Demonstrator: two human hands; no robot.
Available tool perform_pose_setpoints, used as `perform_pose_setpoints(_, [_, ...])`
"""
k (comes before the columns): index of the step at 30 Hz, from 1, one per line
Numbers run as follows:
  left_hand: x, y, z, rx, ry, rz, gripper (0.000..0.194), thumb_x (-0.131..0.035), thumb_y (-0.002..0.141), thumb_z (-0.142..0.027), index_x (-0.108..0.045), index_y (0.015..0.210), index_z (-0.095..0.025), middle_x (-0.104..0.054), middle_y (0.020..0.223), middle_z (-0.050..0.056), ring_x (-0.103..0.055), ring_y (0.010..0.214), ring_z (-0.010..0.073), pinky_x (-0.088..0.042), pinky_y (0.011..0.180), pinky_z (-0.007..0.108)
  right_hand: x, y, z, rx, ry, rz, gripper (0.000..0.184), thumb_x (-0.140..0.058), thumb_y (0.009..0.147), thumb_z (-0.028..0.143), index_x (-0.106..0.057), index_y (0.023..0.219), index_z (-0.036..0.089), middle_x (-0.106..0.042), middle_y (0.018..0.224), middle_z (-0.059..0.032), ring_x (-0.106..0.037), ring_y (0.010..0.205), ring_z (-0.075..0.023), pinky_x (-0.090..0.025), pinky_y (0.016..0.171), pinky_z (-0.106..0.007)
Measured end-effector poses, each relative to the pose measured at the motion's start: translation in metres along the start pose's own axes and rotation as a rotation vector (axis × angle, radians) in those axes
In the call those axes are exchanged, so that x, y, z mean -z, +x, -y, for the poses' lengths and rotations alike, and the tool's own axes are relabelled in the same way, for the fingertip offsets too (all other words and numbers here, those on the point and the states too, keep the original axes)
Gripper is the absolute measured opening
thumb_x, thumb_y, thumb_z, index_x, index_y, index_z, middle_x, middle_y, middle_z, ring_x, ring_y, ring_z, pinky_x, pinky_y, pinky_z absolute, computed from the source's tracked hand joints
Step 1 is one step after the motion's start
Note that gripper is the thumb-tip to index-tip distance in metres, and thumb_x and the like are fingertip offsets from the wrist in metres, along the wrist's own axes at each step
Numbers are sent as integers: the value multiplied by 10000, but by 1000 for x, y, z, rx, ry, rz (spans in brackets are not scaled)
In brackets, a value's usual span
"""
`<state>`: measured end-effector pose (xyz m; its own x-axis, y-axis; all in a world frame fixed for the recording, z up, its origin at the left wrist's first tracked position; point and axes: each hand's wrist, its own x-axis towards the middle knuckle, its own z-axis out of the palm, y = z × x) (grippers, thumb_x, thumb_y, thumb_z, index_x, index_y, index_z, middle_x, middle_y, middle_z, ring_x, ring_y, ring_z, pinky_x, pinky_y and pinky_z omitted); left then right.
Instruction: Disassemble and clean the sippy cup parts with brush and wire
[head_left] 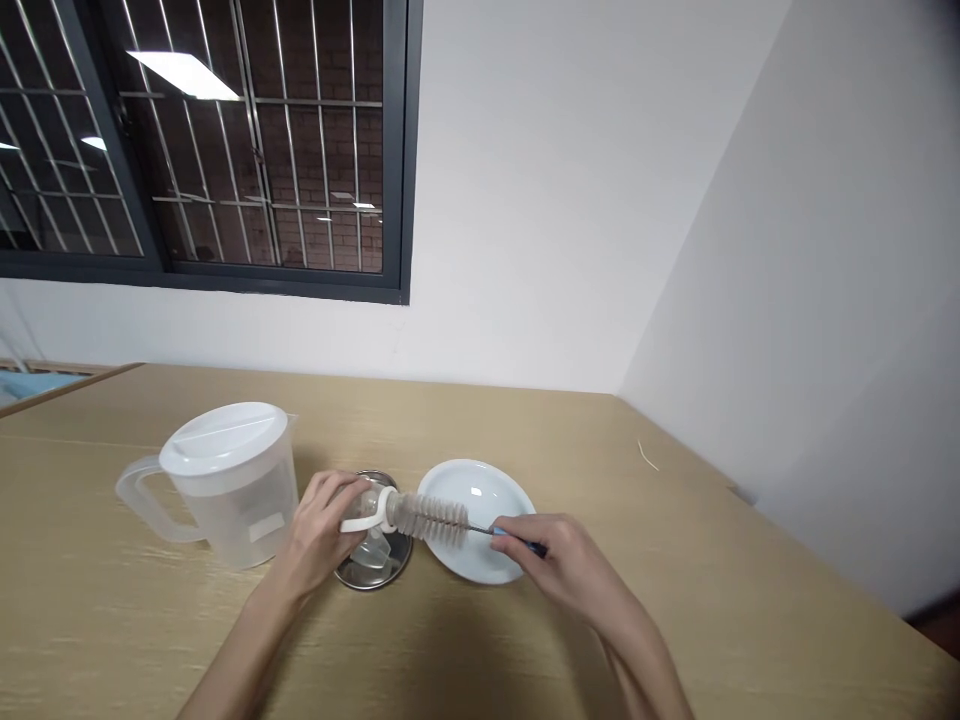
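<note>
My left hand (pixel 324 532) is wrapped round a small clear bottle (pixel 369 512) with a white collar, held on its side above a shiny metal dish (pixel 375 570). My right hand (pixel 559 560) pinches the blue handle of a bottle brush (pixel 435 517). The brush's grey bristles point left, with the tip at the bottle's mouth. A white plate (pixel 480 500) lies on the table just under the brush and my right hand.
A translucent plastic jug (pixel 225 480) with a white lid stands left of my left hand, its handle pointing left. The wooden table (pixel 675 560) runs into a wall corner at the back right. A barred window (pixel 225 140) is above.
</note>
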<state>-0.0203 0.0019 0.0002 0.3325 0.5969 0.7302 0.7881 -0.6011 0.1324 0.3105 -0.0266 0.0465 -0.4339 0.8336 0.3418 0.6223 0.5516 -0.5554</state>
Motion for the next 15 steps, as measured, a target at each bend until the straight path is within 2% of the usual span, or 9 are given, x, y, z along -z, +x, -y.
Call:
perform_pose_setpoints(3, [0, 0, 3, 16, -28, 35, 445, -612, 777, -79, -567, 1190, -238, -625, 1120, 77, -555, 1053, 262, -507, 864, 369, -4, 1, -3, 84, -68, -75, 342, -509, 970, 402, -710, 758, 225, -589, 612, -7, -465, 551, -148, -300, 568, -271])
perform_pose_setpoints(9, [-1, -1, 7, 49, -47, 95, 455, -622, 753, -88, -575, 1181, -235, -641, 1108, 71, -588, 1021, 252, -513, 847, 364, -18, 2, -1, 184, -241, -60, 311, -437, 1014, 335, -707, 904, 227, -641, 670, -28, -544, 595, -167, -316, 600, -280])
perform_pose_setpoints(12, [-3, -1, 7, 44, -38, 88, 429, -634, 781, -123, -574, 1192, -230, -648, 1102, 70, -602, 1010, 246, -512, 846, 362, -20, 2, 3, 171, -244, -53, 346, -407, 1021, 328, -670, 828, 213, -586, 636, -9, -490, 572, -150, -297, 595, -279])
perform_pose_setpoints(15, [-5, -2, 5, -3, -60, 50, 423, -632, 811, -135, -558, 1218, -224, -646, 1111, 75, -603, 1027, 239, -513, 859, 352, -17, 3, 7, 80, -152, 1, 397, -419, 1009, 352, -586, 681, 202, -480, 586, 24, -393, 549, -124, -273, 574, -265])
